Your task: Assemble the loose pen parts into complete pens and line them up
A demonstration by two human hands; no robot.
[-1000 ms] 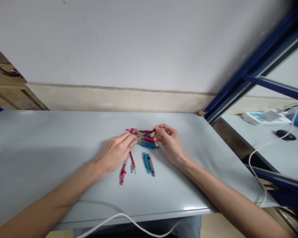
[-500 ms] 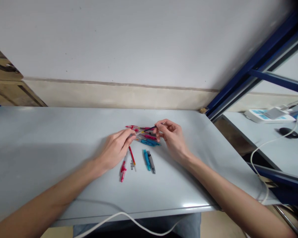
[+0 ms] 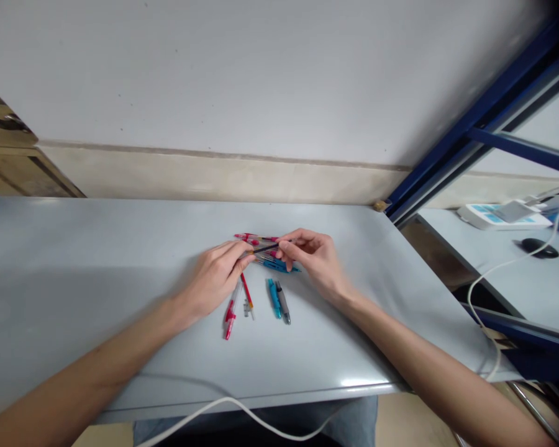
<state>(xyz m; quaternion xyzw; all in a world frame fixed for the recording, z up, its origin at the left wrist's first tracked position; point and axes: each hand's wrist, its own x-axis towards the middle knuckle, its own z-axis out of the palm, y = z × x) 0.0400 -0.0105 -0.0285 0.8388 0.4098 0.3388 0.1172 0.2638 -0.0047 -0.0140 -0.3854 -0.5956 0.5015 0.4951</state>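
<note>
Pinching a slim dark pen (image 3: 265,248) in my right hand (image 3: 313,261), I am holding it nearly level, its long axis running left to right over a pile of pink and blue pens (image 3: 274,266) near the middle of the pale grey tabletop (image 3: 74,248). My left hand (image 3: 212,279) is curving in nearest the pen's left end, though I cannot tell whether it is gripping anything. A turquoise pen (image 3: 274,298) and a grey pen (image 3: 284,302) are lying loose toward the tabletop's front edge.

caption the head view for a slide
Right hand pinches a dark pen beside left hand over red and blue pen parts
</note>
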